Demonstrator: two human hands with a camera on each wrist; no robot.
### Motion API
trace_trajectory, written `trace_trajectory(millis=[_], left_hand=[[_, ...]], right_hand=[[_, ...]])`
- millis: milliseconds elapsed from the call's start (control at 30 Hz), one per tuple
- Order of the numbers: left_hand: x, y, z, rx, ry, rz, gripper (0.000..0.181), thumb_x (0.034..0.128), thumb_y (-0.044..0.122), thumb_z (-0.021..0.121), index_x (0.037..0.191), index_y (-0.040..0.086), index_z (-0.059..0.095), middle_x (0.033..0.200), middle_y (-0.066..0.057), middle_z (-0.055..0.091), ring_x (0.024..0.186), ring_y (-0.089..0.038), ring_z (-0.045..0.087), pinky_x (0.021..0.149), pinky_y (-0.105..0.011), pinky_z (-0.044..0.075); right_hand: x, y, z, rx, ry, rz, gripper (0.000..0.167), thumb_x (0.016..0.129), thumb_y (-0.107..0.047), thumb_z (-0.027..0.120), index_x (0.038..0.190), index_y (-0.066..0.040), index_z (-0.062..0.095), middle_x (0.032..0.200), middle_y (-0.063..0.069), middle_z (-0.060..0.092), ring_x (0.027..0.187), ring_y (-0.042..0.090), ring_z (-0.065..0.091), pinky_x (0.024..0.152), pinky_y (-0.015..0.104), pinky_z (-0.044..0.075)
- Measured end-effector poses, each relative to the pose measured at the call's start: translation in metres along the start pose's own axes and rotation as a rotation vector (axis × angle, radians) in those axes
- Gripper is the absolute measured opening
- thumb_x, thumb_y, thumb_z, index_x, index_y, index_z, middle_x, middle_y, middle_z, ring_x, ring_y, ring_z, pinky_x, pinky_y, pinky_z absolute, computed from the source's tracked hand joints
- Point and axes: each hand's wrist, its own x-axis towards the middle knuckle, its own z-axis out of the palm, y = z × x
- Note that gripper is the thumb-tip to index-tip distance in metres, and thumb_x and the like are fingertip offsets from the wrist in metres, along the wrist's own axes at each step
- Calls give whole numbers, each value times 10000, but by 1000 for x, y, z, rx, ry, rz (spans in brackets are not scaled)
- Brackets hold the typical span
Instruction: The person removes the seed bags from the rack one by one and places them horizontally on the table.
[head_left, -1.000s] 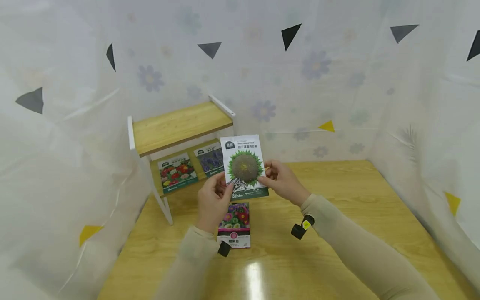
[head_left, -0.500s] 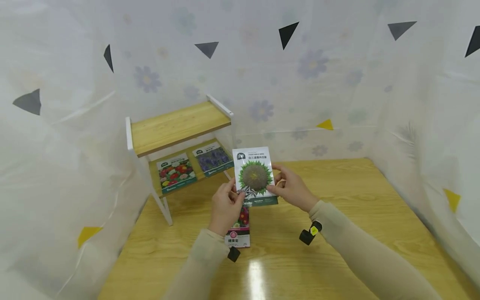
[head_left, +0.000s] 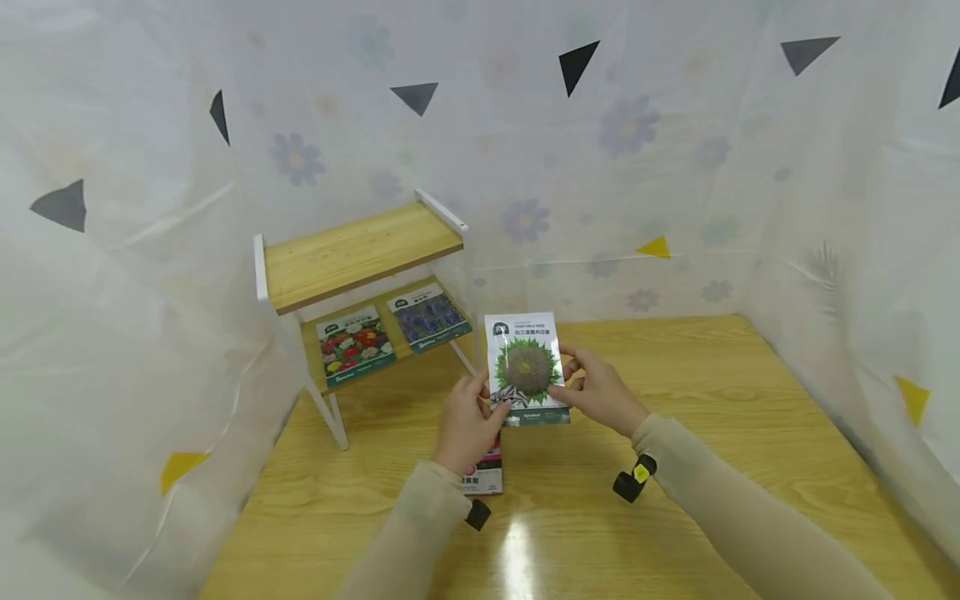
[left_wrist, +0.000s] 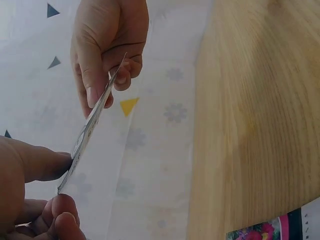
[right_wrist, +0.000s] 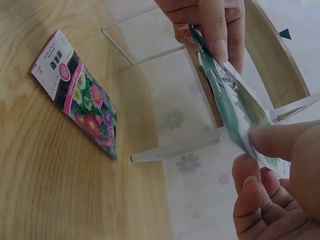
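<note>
A white seed packet with a green-edged sunflower picture [head_left: 527, 367] is held up above the table, its face towards the head camera. My left hand [head_left: 467, 425] pinches its lower left edge between thumb and fingers. On the right edge, my right hand [head_left: 602, 392] grips it the same way. The left wrist view shows the packet [left_wrist: 85, 137] nearly edge-on between both hands. A pink-banded flower packet [right_wrist: 80, 95] lies on the table, partly hidden behind my left hand in the head view.
A two-tier wooden shelf with white sides [head_left: 363, 254] stands at the back left. Its lower tier bears a red-flower packet [head_left: 356, 346] and a purple-flower packet [head_left: 429, 317]. The wooden table [head_left: 697, 375] meets patterned white sheeting behind.
Both hands have moved right and down with the sunflower packet, away from the shelf. The purple-flower packet shows fully, while the pink-banded packet is more covered.
</note>
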Motion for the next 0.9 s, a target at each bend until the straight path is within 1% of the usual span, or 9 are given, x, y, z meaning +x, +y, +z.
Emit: trace_trajectory(millis=[167,267,333,467,567,733,900], left_hand=[[-3,-3,8,-15,-57,-26,600,902,187,695,1407,-17,444,895,-5,482,630,-78,467,539,-236,439],[-6,-5,13,-20,-82,-56,613,900,182,696,1410,-33,433,879,-12,471,618,-85,460,526,-239,428],[-7,-6,15,-5,-95,-78,617,897,189,699,1405,-41,436,868,-16,464,616,-87,452,524,-241,414],[-10,-10,21,29,-111,-108,620,892,206,703,1400,-41,447,851,-13,455,637,-92,447,548,-241,395],[-11,-14,26,41,-121,-112,610,889,212,704,1393,-33,462,843,-1,448,652,-86,448,561,-232,399],[-15,-18,33,41,-130,-111,600,880,202,711,1382,-28,477,840,2,440,641,-80,437,558,-228,397],[-18,-23,40,89,-137,-96,602,857,206,743,1358,-29,505,830,3,472,624,-65,441,562,-228,401]], right_hand=[[-5,12,1,-25,1,29,723,871,-195,731,1470,-90,340,979,129,492,693,308,587,503,318,464],[-8,19,3,-53,-3,21,759,855,-197,748,1471,-54,328,961,124,502,680,293,584,518,313,463],[-9,23,4,-64,-10,8,789,849,-193,753,1481,-40,304,946,123,505,671,284,587,526,316,465],[-11,30,6,-80,-11,10,840,839,-175,763,1505,-60,265,924,120,515,664,258,600,525,319,477],[-12,35,7,-77,-13,35,845,835,-161,766,1508,-74,264,922,127,514,664,232,593,523,317,474],[-16,45,10,-68,-34,62,863,831,-171,771,1511,-60,252,918,122,505,671,213,597,537,315,479],[-19,55,11,-77,-56,62,897,819,-157,780,1513,-21,227,880,106,523,645,204,593,555,316,503]])
